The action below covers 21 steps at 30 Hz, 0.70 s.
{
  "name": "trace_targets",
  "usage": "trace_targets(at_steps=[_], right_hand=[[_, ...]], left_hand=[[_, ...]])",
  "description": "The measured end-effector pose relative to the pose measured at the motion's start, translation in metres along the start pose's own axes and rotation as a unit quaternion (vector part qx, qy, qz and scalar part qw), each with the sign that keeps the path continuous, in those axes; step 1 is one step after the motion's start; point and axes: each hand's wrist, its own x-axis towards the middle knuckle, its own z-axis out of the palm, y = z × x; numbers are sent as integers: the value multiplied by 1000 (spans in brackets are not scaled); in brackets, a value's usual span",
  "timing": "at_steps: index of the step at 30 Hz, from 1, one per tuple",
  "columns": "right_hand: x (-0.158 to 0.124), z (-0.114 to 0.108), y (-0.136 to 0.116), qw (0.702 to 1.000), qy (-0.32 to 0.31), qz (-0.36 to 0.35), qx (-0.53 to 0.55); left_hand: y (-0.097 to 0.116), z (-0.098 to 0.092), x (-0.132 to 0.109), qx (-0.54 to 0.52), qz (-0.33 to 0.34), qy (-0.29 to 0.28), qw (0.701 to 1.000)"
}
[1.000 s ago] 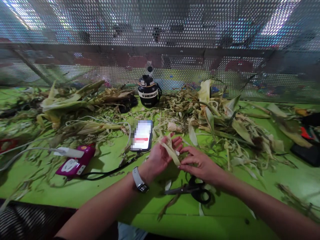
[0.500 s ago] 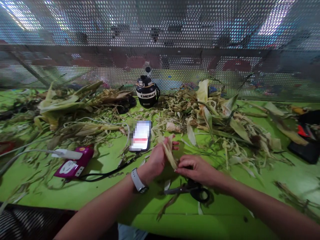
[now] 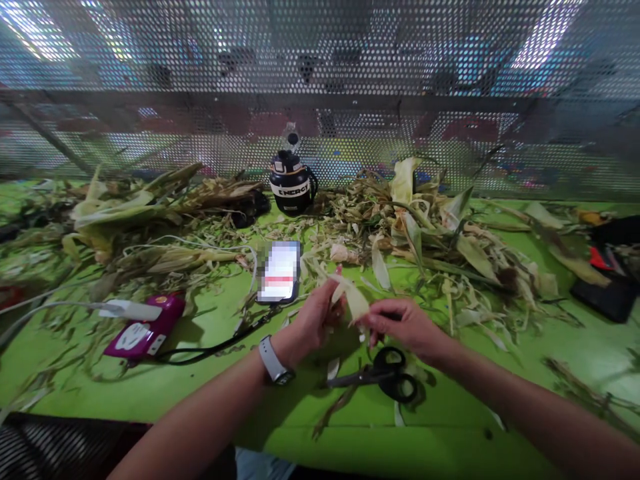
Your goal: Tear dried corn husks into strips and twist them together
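Observation:
A pale corn husk (image 3: 356, 301) stretches between my two hands above the green table (image 3: 210, 393). My left hand (image 3: 320, 313), with a grey-strapped watch (image 3: 274, 360) on its wrist, is closed around the husk's left end. The husk's right end is pinched between the thumb and fingers of my right hand (image 3: 400, 323). Beneath my hands lie black-handled scissors (image 3: 377, 375) on the table, blades pointing left. A dry husk strip (image 3: 334, 412) lies just below the blades.
Husk piles lie at the left (image 3: 117, 217) and right (image 3: 450, 233). A black jug (image 3: 291, 190) stands at the back before a perforated metal screen (image 3: 350, 143). Left of my hands are a lit phone (image 3: 280, 272) and a purple power adapter (image 3: 145, 327) with cables.
The husk has swung from hanging steeply to spreading wider between my hands. My left fingers have curled in around it, and my right hand has risen slightly, showing more of the scissors.

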Motion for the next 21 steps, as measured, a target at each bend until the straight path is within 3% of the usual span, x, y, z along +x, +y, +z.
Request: trace_targets(at_steps=[4, 8, 21], right_hand=[[6, -5, 5, 977, 125, -7, 172], [9, -5, 10, 973, 135, -5, 187], [8, -1, 7, 965, 171, 23, 196]], left_hand=[[-1, -4, 2, 2, -29, -11, 1000], [-7, -6, 1, 24, -17, -86, 996], [-13, -3, -6, 125, 48, -77, 988]])
